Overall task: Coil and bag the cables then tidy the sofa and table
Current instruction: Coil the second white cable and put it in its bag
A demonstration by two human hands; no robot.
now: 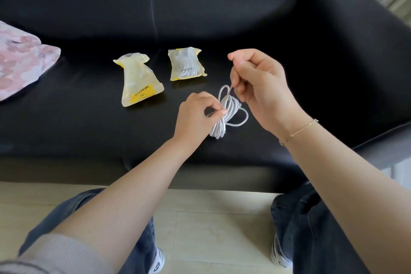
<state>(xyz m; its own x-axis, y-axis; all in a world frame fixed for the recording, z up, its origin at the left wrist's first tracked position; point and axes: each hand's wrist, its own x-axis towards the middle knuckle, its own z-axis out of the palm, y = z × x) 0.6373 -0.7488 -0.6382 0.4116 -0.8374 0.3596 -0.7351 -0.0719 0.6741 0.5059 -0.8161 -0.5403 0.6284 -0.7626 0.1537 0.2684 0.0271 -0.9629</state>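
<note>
I see the white cable (pixel 224 115) bundled over the black sofa (pixel 89 118) seat, just past centre toward 3 o'clock. My left hand (pixel 198 118) pinches the bundle's waist, fingers curled round the loops; my right hand (pixel 260 87) pinches the loose end, drawing it up toward 12. The cable looks light, limp and a bit springy, so I judge the loops will slip apart unless the grip stays on the waist. Two yellow-trimmed bags (pixel 140 80) lie at 10 o'clock, well apart from the cable.
</note>
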